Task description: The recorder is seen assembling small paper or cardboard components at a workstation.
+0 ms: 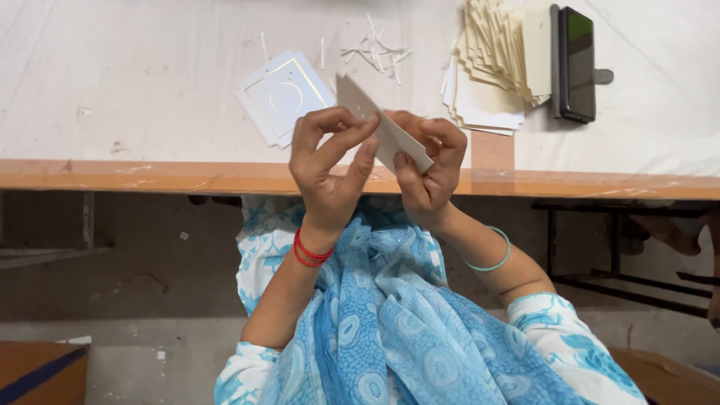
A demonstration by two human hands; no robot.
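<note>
One view only: head-worn cam, looking steeply down and forward over the person's lap to the table point(150, 90). Close range, with the left hand point(330, 161) and right hand point(427, 169) mid-frame. Table edge runs across the upper third, floor below.

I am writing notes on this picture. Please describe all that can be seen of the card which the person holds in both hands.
The card is a thin, pale grey-white piece that looks like stiff paper or cardboard, plain on the side shown. It is seen almost edge-on, tilted, one corner pointing up and away over the table. The left hand pinches its upper part with the fingertips; the right hand grips its lower end. It touches nothing else and is held above the table's near edge.
</note>
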